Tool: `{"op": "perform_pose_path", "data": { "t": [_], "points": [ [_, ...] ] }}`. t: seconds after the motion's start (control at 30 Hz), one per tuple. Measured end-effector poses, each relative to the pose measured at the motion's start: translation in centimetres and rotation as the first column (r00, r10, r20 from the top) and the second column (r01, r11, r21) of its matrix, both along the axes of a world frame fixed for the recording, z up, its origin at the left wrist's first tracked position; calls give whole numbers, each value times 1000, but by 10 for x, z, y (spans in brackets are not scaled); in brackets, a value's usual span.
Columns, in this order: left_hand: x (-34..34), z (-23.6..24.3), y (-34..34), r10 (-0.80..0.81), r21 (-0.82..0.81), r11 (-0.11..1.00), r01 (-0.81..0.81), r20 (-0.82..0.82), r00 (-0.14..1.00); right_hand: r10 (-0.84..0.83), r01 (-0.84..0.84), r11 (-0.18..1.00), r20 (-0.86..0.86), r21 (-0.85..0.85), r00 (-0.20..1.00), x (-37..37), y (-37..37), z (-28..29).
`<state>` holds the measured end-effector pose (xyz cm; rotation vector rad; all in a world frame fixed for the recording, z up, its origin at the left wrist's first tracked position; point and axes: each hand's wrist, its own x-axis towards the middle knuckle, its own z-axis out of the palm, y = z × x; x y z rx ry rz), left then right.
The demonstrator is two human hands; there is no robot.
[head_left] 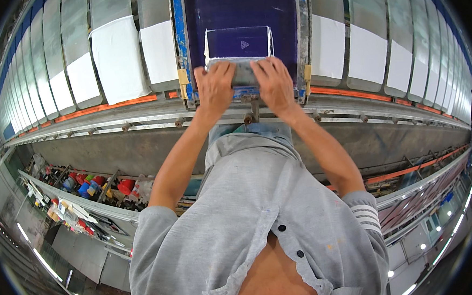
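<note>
My left hand (pixel 216 88) and my right hand (pixel 276 84) are both closed on a grey squeegee (pixel 244 75), one at each end. The squeegee lies crosswise near the close end of a dark purple printing screen (pixel 238 12). White ink (pixel 206 45) lines the sides of a rectangle on the mesh and runs along the squeegee's far edge. A small pale triangular design (pixel 245 44) shows inside that rectangle. My fingers hide the squeegee's ends, and its lower edge against the mesh is out of sight.
Blue-stained rails (pixel 180 21) border the screen. Flat boards bearing white fabric pieces (pixel 117 63) run in rows on both sides. A metal rail (pixel 137 120) with knobs crosses in front of me. Behind me, a shelf holds red and blue containers (pixel 90 186).
</note>
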<state>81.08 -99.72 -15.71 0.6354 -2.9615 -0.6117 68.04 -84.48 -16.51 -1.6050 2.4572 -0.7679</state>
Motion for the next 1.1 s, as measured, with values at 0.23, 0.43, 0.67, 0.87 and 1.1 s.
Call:
{"op": "perform_pose_path", "data": {
  "t": [0.23, 0.43, 0.67, 0.87, 1.1],
  "points": [
    [17, 10, 1, -60, 177, 983, 38, 117, 991, 42, -68, 981, 140, 179, 989, 6, 10, 25],
    [-97, 8, -86, -29, 65, 998, 20, 136, 990, 109, -115, 990, 75, 77, 991, -107, -71, 3],
    [-45, 7, -39, 14, 93, 995, -25, 116, 993, 58, -71, 996, 221, 50, 973, -59, -35, -4],
    [-89, 9, -80, -8, 62, 998, -2, 163, 987, 112, -125, 990, 170, 69, 979, -111, -74, -5],
    [-38, 2, -30, -7, 22, 1000, 5, 96, 995, 48, -71, 994, 240, 87, 969, -44, -21, -2]
  ]
}}
